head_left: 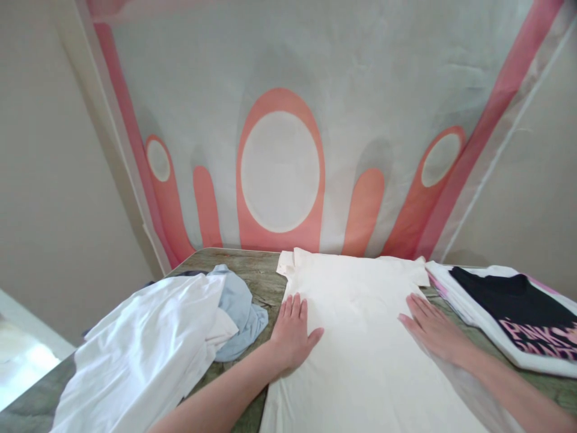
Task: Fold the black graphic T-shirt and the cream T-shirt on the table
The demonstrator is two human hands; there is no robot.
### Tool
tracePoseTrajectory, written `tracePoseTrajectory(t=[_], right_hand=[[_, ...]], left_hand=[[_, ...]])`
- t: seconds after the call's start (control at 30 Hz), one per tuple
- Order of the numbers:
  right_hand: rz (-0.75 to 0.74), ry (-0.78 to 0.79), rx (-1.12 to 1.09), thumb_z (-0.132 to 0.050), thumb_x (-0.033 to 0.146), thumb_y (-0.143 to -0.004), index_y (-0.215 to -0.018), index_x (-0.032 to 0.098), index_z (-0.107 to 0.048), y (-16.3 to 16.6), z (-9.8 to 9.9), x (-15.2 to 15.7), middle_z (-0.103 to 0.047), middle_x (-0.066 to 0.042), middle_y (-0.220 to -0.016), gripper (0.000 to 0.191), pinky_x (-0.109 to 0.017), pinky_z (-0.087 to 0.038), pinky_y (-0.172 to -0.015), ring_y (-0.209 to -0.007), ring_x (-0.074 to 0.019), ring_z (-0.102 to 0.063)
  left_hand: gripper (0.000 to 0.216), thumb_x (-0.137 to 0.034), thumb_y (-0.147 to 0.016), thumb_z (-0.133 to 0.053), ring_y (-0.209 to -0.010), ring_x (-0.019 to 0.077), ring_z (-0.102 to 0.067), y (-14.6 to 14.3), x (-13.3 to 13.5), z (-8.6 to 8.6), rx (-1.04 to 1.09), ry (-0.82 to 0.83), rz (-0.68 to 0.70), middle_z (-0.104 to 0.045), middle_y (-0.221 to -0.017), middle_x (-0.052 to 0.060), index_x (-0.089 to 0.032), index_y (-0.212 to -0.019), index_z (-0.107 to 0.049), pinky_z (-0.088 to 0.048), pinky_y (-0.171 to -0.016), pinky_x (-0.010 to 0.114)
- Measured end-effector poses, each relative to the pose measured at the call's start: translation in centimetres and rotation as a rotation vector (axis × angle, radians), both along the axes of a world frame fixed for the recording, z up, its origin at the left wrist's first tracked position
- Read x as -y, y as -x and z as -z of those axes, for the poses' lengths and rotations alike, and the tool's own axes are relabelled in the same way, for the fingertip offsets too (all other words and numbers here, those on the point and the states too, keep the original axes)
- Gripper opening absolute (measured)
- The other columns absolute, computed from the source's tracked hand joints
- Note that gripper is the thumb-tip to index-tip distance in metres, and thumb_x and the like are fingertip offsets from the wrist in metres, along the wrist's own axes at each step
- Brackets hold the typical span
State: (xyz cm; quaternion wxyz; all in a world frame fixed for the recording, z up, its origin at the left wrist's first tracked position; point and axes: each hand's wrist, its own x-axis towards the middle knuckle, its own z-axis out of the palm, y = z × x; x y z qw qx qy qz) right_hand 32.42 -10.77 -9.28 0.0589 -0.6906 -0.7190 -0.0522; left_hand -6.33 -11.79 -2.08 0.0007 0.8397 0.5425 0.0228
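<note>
A cream T-shirt (360, 337) lies spread flat on the table in front of me. My left hand (291, 331) rests palm down on its left edge, fingers stretched out. My right hand (430, 328) lies flat on the shirt's right side, fingers extended. Neither hand holds anything.
A pile of white cloth (148, 349) with a light blue garment (241, 313) sits at the left. Folded clothes with a black printed shirt (518, 313) on top lie at the right. The greenish marbled table (252, 273) meets a wall hung with a pink-and-white patterned sheet (279, 168).
</note>
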Motion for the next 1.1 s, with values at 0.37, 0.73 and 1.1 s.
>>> tracePoseTrajectory(t=[0.37, 0.73, 1.1], right_hand=[[-0.043, 0.051, -0.071, -0.022, 0.050, -0.088, -0.135, 0.001, -0.034, 8.1, -3.2, -2.9, -0.026, -0.018, -0.144, 0.069, -0.043, -0.021, -0.108, -0.133, -0.0268, -0.023], [-0.263, 0.146, -0.176, -0.016, 0.054, -0.089, -0.142, 0.012, -0.022, 13.0, -5.2, -3.7, -0.015, -0.007, -0.149, 0.068, -0.038, -0.010, -0.110, -0.136, -0.0209, -0.013], [0.041, 0.080, -0.035, -0.014, 0.058, -0.087, -0.139, 0.004, -0.028, 0.8, -2.5, -4.7, -0.023, -0.013, -0.147, 0.076, -0.035, -0.009, -0.111, -0.136, -0.0205, -0.016]], left_hand=[[0.070, -0.051, -0.091, -0.014, -0.136, 0.0265, -0.011, -3.8, -4.0, -1.7, 0.037, 0.090, 0.071, -0.014, -0.147, 0.017, -0.002, -0.140, -0.021, -0.017, -0.109, 0.042], [0.058, -0.045, -0.092, -0.019, -0.135, 0.0232, -0.017, -5.2, -7.3, 1.4, 0.021, -0.081, 0.167, -0.019, -0.147, 0.009, -0.013, -0.140, -0.028, -0.016, -0.108, 0.042], [0.062, -0.046, -0.092, -0.020, -0.135, 0.0237, -0.020, 1.0, -9.6, 1.6, -0.032, -0.155, -0.018, -0.023, -0.145, 0.014, -0.005, -0.138, -0.029, -0.018, -0.107, 0.041]])
